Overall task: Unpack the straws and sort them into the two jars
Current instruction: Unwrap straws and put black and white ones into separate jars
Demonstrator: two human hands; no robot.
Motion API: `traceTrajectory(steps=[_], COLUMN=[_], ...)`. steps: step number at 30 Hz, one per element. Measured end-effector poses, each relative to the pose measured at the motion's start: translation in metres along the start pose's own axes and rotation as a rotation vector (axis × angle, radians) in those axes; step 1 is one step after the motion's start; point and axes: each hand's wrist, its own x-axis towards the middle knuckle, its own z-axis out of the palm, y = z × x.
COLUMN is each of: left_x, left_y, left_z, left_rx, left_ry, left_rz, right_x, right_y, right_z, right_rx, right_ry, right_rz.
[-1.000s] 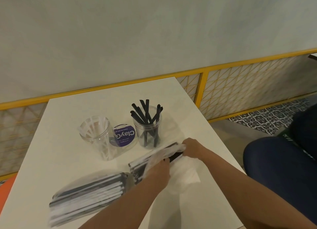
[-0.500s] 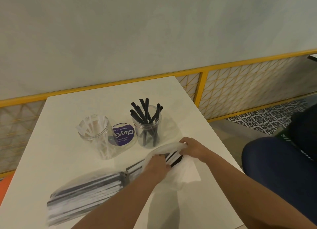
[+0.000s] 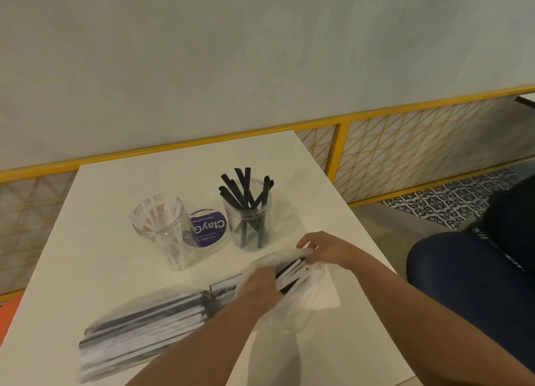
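- The black-straw jar (image 3: 247, 220) stands upright, with black straws poking out of its top.
- Left of it, the second jar (image 3: 162, 226) holds white straws.
- In front of it, the plastic bag (image 3: 312, 296) lies open with straws inside.
- The right hand (image 3: 321, 248) pinches the bag's rim with curled fingers.
- The left hand (image 3: 260, 284) is in the bag's mouth. Its fingers are hidden, so I cannot tell its grip.
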Motion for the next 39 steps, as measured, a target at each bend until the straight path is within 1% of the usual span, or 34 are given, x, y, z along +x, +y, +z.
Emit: traceTrajectory(steps=[3,6,9,13,15,17,19,21,23,25,28,29,31,32,34,35,37,39], left_x=[-0.005,-0.006,-0.007,-0.007,-0.005,-0.003,-0.001,0.000,0.000,-0.001,-0.001,-0.002,-0.004,-0.004,-0.005,-0.006,-0.007,-0.009], left_y=[0.000,-0.002,-0.001,0.002,0.003,0.006,0.010,0.013,0.014,0.015,0.013,0.012,0.012,0.012,0.012,0.012,0.013,0.017], left_z=[-0.001,0.001,-0.001,-0.007,-0.012,-0.018,-0.024,-0.029,-0.035,-0.041,-0.047,-0.048,-0.051,-0.053,-0.056,-0.058,-0.062,-0.067], left_rx=[-0.027,-0.069,-0.133,-0.258,-0.292,-0.273,-0.209,-0.207,-0.229,-0.175,-0.182,-0.211,-0.300,-0.370,-0.521,-0.586,-0.696,-0.761], left_ry=[0.008,-0.032,-0.014,0.046,0.070,0.080,0.058,-0.007,-0.094,-0.178,-0.260,-0.274,-0.283,-0.283,-0.286,-0.296,-0.314,-0.287], left_rz=[0.035,0.032,0.045,0.040,0.054,0.075,0.074,0.036,-0.011,-0.014,0.041,0.065,0.106,0.124,0.178,0.211,0.273,0.289], right_x=[0.001,0.003,0.004,0.004,-0.001,-0.002,-0.002,-0.004,-0.004,0.003,0.012,0.012,0.016,0.013,0.008,0.003,-0.004,-0.010], right_y=[0.004,0.010,0.016,0.023,0.018,0.014,0.010,0.005,0.000,0.001,0.004,0.001,0.004,0.003,0.000,-0.001,-0.003,-0.010], right_z=[-0.003,-0.002,0.003,0.003,0.001,0.001,0.001,0.000,-0.002,-0.004,0.001,0.005,0.008,0.007,0.003,0.000,-0.003,-0.005], right_rx=[0.092,0.089,0.132,0.408,0.372,0.307,0.287,0.278,0.331,0.369,0.184,0.169,0.138,0.162,0.065,-0.016,-0.117,-0.155], right_ry=[0.017,0.069,0.009,-0.057,-0.083,-0.091,-0.042,0.060,0.171,0.238,0.311,0.317,0.307,0.304,0.162,0.072,-0.019,-0.039], right_rz=[0.027,0.075,0.127,0.104,0.058,0.022,-0.015,-0.020,0.035,0.129,0.242,0.270,0.292,0.324,0.379,0.347,0.322,0.280])
